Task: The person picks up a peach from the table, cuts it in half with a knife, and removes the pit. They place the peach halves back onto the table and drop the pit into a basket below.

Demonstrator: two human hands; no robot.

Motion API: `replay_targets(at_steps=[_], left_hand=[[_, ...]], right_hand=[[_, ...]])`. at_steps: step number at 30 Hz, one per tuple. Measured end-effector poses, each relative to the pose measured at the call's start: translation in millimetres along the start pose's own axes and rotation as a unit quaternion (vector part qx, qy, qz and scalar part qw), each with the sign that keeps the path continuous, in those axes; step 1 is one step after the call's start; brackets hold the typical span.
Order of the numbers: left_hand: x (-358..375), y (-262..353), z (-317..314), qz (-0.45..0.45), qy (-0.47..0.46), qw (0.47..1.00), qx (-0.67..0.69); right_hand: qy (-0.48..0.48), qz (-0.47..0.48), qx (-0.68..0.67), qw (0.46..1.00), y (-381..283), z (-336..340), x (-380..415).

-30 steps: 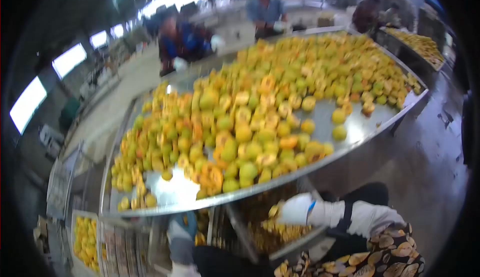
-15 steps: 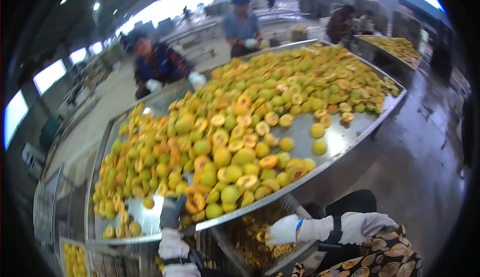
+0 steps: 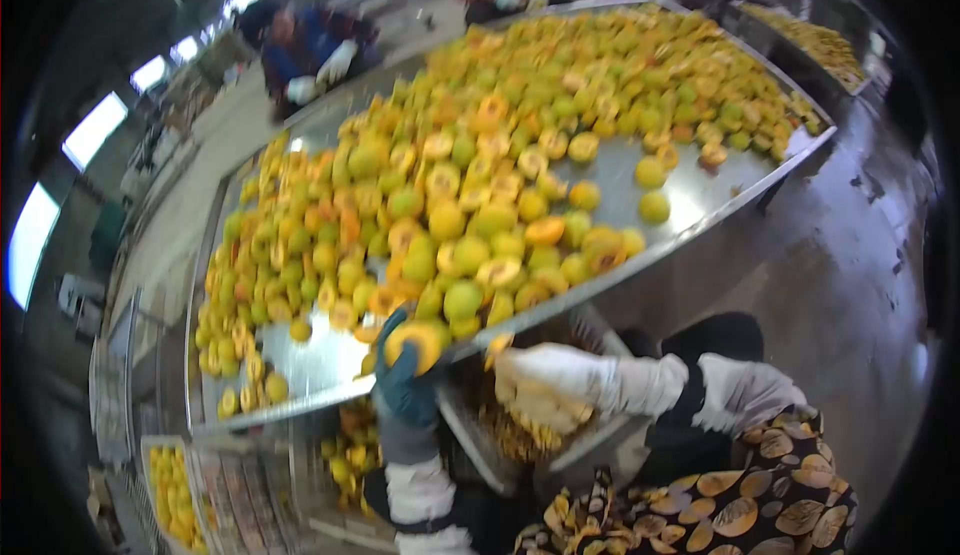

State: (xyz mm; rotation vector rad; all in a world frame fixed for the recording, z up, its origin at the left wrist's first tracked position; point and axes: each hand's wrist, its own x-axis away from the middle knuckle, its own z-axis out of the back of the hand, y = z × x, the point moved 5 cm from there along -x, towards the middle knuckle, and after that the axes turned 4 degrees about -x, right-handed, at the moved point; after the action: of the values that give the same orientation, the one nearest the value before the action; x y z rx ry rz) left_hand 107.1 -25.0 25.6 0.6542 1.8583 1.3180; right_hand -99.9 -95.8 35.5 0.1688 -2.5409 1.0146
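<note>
My left hand (image 3: 405, 390), in a dark blue-green glove, grips a halved yellow peach (image 3: 418, 343) at the near edge of the metal table (image 3: 330, 392). The peach's cut face is turned toward my right hand. My right hand (image 3: 545, 380), in a white glove stained yellow, is closed just right of it, above a bin of pits and scraps (image 3: 500, 430). A small orange-yellow piece (image 3: 497, 348) shows at its fingertips; what else it holds is hidden. Whole and halved peaches (image 3: 470, 255) are heaped beyond both hands.
A raised metal rim (image 3: 690, 225) runs along the table's near side. Below left stand a crate of yellow fruit (image 3: 172, 490) and more peaches (image 3: 350, 460). Across the table, a person in white gloves (image 3: 310, 55) works; another table of fruit (image 3: 810, 40) stands far right.
My left hand has taken up a halved peach from the table's edge. My right hand has risen from the scrap bin toward it. The view has tilted down.
</note>
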Motion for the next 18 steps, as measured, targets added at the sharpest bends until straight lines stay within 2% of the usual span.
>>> replay_targets(at_steps=[1,3,4,5,6,8,9,11,15,17,18], left_hand=[[7,-1,-16,-0.077,-0.03,0.991,-0.108],[19,10,-53,-0.251,-0.058,0.925,-0.279],[19,-1,-60,-0.112,-0.03,0.987,-0.108],[22,-15,-68,0.03,0.003,0.997,0.069],[24,-18,-75,0.036,0.035,0.995,0.083],[27,-24,-74,0.04,0.029,0.996,0.078],[28,-26,-76,0.023,0.023,0.999,0.018],[29,-29,-79,-0.013,0.017,0.994,-0.105],[32,-19,-100,0.024,0.0,0.996,-0.091],[34,-13,-105,0.074,0.001,0.996,-0.059],[35,-16,-105,0.064,0.019,0.998,-0.013]], right_hand=[[-0.021,-0.005,-0.053,0.998,-8,-10,11],[0.005,0.034,0.027,0.999,-15,-13,17],[0.035,0.014,0.057,0.998,-12,-4,15],[0.083,0.002,0.066,0.994,-16,-3,16],[0.107,0.01,0.108,0.988,-16,3,14],[0.147,0.038,0.224,0.963,-23,8,18],[0.168,0.115,0.333,0.921,-27,10,18],[0.202,0.26,0.532,0.78,-30,10,19],[0.279,0.271,0.631,0.671,-32,8,23],[0.292,0.255,0.628,0.675,-32,7,24],[0.287,0.26,0.627,0.676,-32,6,24]])
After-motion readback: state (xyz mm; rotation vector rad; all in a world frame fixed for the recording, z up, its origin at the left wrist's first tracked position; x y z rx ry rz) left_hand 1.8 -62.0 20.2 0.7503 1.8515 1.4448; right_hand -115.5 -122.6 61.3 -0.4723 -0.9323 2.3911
